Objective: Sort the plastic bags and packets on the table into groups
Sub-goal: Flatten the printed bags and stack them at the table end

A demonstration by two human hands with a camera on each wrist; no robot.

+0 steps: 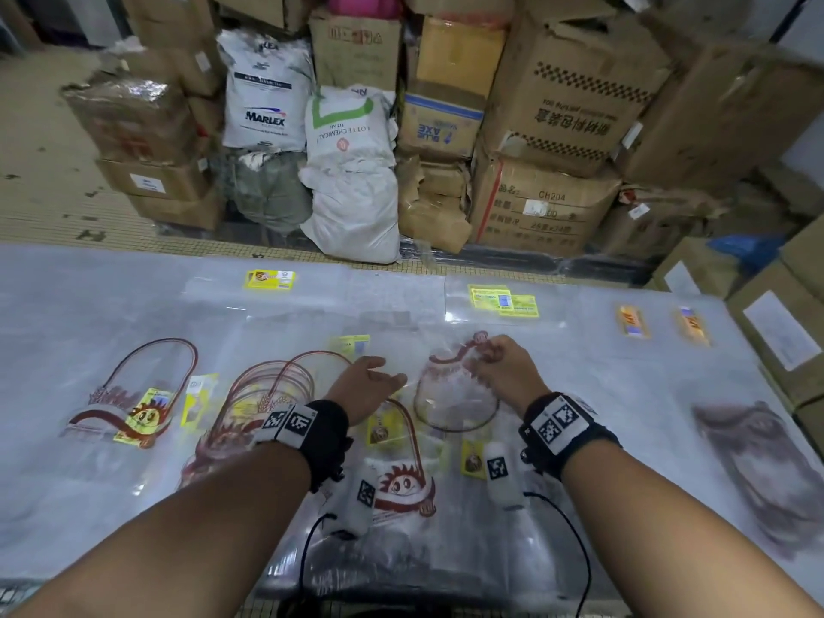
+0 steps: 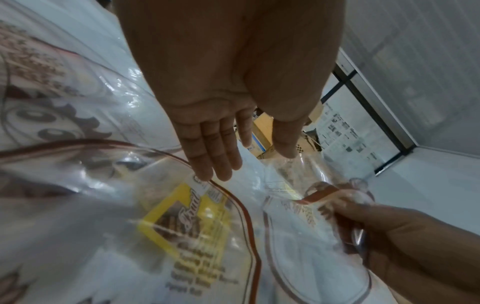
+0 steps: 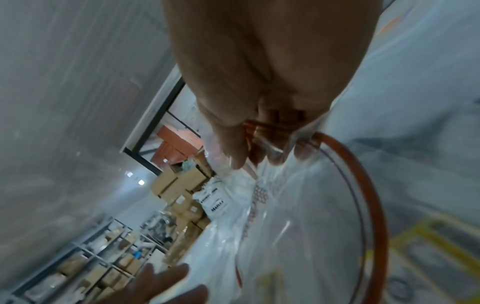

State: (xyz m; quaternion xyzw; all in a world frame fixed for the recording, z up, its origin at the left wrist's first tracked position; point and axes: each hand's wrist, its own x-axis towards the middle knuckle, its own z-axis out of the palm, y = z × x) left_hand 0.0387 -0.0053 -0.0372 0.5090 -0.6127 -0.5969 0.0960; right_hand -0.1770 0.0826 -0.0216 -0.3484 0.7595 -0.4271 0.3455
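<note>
My right hand (image 1: 490, 356) pinches the top of a clear plastic bag (image 1: 455, 394) printed with a red-brown arch, lifted a little off the table (image 1: 624, 394). The right wrist view shows thumb and fingers (image 3: 233, 152) curled round its bunched edge (image 3: 259, 142). My left hand (image 1: 379, 374) hovers open just left of that bag, fingers (image 2: 215, 156) straight above a yellow-labelled bag (image 2: 187, 226). A fanned stack of arch-print bags (image 1: 267, 394) lies left of the left hand. A single one (image 1: 133, 403) with a sun face lies further left.
Yellow-labelled clear packets (image 1: 269, 279) (image 1: 504, 300) lie along the far edge, orange-labelled ones (image 1: 632, 321) (image 1: 693, 325) at far right, a dark-printed bag (image 1: 767, 475) near the right edge. Cardboard boxes (image 1: 570, 104) and white sacks (image 1: 352, 171) stand beyond the table.
</note>
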